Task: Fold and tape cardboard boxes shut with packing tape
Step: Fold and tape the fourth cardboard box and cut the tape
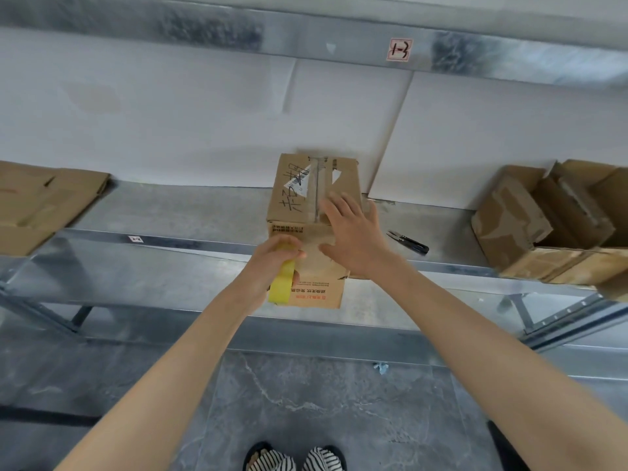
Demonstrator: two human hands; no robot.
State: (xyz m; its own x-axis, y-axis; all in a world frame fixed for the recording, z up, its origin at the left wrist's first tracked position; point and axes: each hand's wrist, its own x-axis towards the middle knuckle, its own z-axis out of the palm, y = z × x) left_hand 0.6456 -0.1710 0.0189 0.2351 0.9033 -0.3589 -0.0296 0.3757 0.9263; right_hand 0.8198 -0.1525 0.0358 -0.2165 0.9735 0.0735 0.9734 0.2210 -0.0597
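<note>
A closed cardboard box (292, 198) is stood on the metal shelf (170, 212), close against the white back panel, and what seems to be a strip of tape is seen along its top seam. A yellow tape roll (282, 283) is held at the box's front face by the left hand (272, 260), its grip curled tight round the roll. The right hand (353, 236) is laid flat over the box's front top edge, fingers straight and spread, nothing grasped. A black-handled cutter (407, 241) is seen just right of the box, with an opened box (543, 226) farther right.
</note>
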